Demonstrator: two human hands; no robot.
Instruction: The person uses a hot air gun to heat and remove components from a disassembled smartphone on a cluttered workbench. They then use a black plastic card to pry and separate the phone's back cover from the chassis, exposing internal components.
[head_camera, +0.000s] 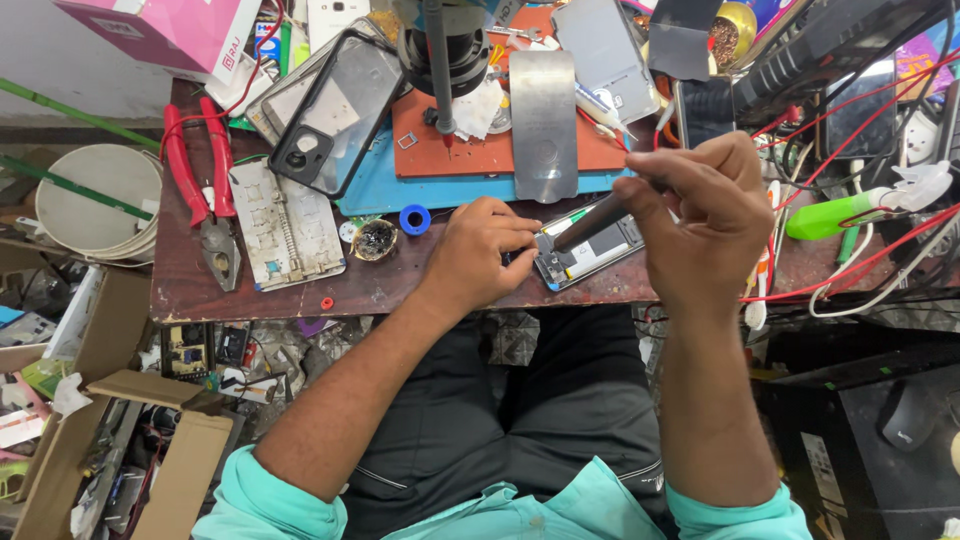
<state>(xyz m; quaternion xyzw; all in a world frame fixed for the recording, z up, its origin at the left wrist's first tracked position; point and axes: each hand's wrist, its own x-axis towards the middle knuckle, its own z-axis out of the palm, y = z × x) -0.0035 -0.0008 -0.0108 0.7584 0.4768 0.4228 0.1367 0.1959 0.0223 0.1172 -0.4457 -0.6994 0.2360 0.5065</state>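
Wooden surface (420, 285): dark brown and worn, crowded with repair clutter; the person sits at its near edge
Opened phone (588, 252): lies back-off near the front edge of the surface, between the two hands; its inner parts show
Left hand (483, 252): fingers curled down onto the left end of the opened phone, pinning it to the surface; touching it
Right hand (705, 215): closed around a dark grey tool (590, 220), held slanted; the tool's tip rests on the phone's inside
Red pliers (200, 185): lie at the left of the surface, well apart from the hands
Phone back cover (335, 110): dark, tilted, beside a white keypad panel (290, 225)
Blue mat (455, 185): behind the left hand; carries an orange pad (500, 150) and a grey metal plate (543, 125)
Green bottle (830, 215): at the right, among red wires
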